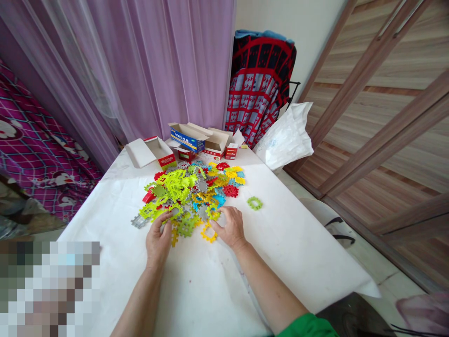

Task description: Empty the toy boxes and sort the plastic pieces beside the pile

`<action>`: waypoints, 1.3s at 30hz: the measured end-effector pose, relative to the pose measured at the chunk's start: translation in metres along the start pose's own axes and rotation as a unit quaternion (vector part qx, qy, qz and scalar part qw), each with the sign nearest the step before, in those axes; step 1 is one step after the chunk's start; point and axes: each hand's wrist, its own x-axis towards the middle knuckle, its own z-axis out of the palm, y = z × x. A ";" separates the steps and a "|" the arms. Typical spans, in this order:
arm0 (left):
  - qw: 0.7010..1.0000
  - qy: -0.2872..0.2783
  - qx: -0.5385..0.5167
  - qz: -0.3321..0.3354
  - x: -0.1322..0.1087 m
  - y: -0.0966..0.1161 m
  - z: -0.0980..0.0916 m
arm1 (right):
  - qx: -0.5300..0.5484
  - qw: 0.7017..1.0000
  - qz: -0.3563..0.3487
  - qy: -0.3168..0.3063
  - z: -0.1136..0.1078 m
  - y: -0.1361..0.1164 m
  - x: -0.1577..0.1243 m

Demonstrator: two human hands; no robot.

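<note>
Here we are at the white-covered surface (196, 285), and both bare hands are in close at the near edge of a heap of toothed plastic pieces (175, 187)! The left hand (158, 241) sits at the heap's near-left side, fingers curved in toward the lime bits, its grip loosely spread, thumb and forefinger apart. Over to the right hand (231, 227): at the near-right side, fingers bent, and this grip is spread too, the thumb reaching toward a yellow ring piece (210, 240) lying flat just beside it. Whether any fingertip touches a piece is hard to tell from here. The heap itself fills the middle, lime to the left, yellow, blue and red to the right, grey mixed through. And look, one green ring piece (249, 202) lies well apart, out to the right on its own! Behind the heap stands a row of opened cartons: a red-and-white box (167, 160) with its flap out, a blue box (185, 138), and a small red box (231, 151). At the right edge, a crumpled white bag (286, 138) leans outward.
</note>
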 end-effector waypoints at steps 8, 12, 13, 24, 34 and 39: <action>1.000 0.003 0.005 -0.020 0.000 0.003 -0.001 | -0.151 0.986 0.060 0.025 -0.034 0.044 -0.008; 1.000 0.005 0.013 -0.011 0.000 0.002 -0.001 | -0.175 0.981 0.080 -0.007 -0.042 0.057 -0.020; 1.000 0.005 0.016 -0.009 0.000 0.002 0.000 | -0.171 0.982 0.081 -0.007 -0.044 0.058 -0.022; 1.000 -0.004 0.012 -0.007 0.000 0.005 -0.001 | -0.174 0.979 0.099 -0.034 -0.038 0.044 -0.021; 1.000 -0.003 0.005 -0.020 -0.001 0.007 0.000 | -0.137 0.988 0.068 -0.033 -0.040 0.069 -0.019; 1.000 -0.010 0.011 -0.016 -0.001 0.004 -0.001 | -0.137 0.989 0.045 -0.026 -0.044 0.072 -0.012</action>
